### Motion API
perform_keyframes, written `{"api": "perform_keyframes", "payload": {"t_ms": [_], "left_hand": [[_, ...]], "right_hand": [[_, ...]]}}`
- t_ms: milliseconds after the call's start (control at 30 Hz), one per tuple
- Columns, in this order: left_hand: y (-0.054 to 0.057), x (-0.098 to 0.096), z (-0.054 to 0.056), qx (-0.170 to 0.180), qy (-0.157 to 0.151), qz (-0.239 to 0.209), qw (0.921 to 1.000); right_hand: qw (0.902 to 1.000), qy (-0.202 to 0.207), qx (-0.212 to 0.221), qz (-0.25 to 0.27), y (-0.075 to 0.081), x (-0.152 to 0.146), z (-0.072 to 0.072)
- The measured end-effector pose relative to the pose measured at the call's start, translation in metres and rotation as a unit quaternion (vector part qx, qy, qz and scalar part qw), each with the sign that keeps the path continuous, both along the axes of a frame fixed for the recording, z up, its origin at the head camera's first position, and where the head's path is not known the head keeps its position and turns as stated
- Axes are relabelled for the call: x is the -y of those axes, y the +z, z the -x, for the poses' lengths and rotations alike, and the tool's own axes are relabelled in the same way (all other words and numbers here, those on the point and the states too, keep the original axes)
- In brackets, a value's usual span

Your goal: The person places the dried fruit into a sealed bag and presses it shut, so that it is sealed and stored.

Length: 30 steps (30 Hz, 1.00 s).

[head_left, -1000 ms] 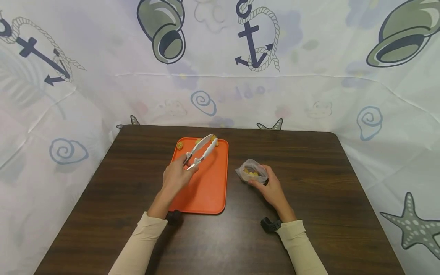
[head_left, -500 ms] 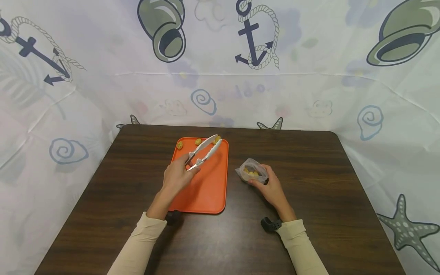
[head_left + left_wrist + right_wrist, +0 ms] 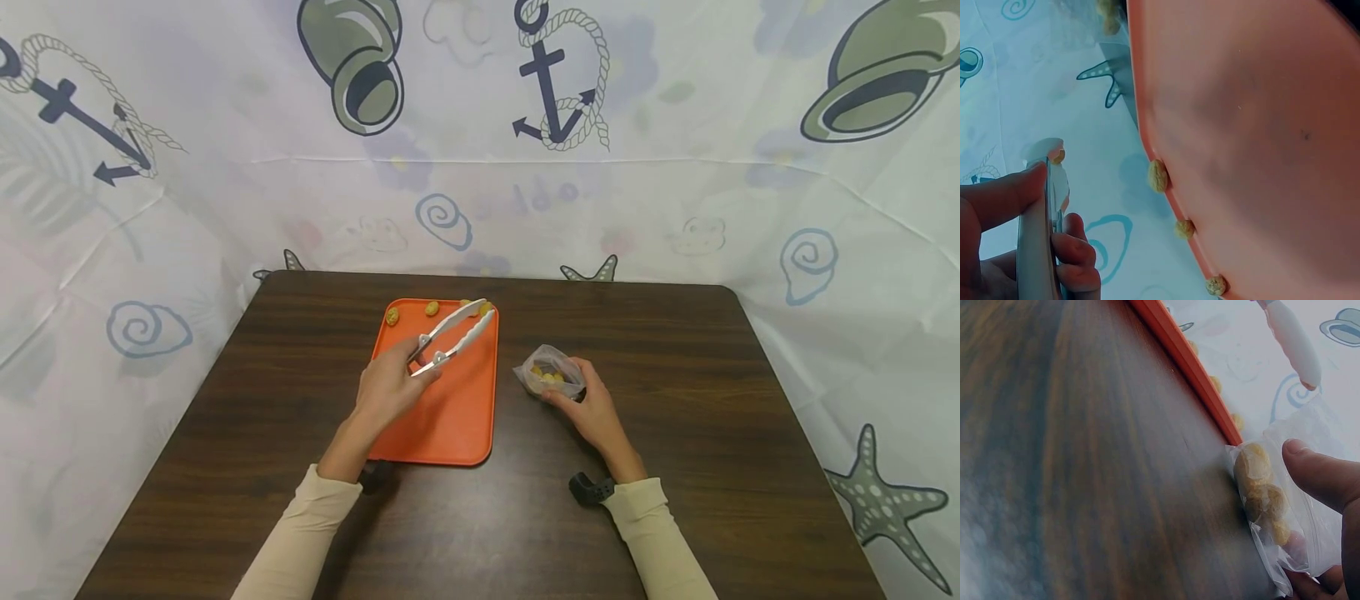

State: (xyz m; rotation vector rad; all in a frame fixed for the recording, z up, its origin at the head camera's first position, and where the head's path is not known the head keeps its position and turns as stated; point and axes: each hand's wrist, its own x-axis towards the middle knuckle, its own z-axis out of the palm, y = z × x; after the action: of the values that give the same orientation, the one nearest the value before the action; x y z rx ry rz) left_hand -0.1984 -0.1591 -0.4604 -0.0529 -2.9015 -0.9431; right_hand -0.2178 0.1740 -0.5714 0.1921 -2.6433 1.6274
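My left hand (image 3: pixel 390 387) grips a pair of white-tipped metal tongs (image 3: pixel 455 317) over the far part of an orange tray (image 3: pixel 450 425). A small yellow-brown lumpy ball (image 3: pixel 1058 156) shows between the tong tips in the left wrist view. Three similar balls, one of them the leftmost ball (image 3: pixel 392 317), sit along the tray's far edge. My right hand (image 3: pixel 596 412) holds a clear plastic bag (image 3: pixel 531 382) by its side, thumb and fingers around it, to the right of the tray. Several yellow balls (image 3: pixel 1263 503) lie inside the bag, whose mouth gapes upward.
Both the tray and the bag are on a dark wooden table (image 3: pixel 675 358). A patterned cloth backdrop (image 3: pixel 487 225) hangs behind the table and at its sides. Black wrist cameras, such as the right wrist camera (image 3: pixel 588 490), are strapped by the sleeves.
My left hand has shifted slightly right, carrying the tong tips and the ball toward the tray's far right corner. My right hand and the bag stay in place.
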Motion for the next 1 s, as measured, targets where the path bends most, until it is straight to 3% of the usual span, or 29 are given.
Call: {"api": "perform_keyframes", "payload": {"t_ms": [1000], "left_hand": [[0.002,-0.011,-0.007,0.004,-0.053,-0.021,0.9984]], "right_hand": [[0.9999,-0.004,-0.004,-0.009,0.000,0.001,0.000]]}}
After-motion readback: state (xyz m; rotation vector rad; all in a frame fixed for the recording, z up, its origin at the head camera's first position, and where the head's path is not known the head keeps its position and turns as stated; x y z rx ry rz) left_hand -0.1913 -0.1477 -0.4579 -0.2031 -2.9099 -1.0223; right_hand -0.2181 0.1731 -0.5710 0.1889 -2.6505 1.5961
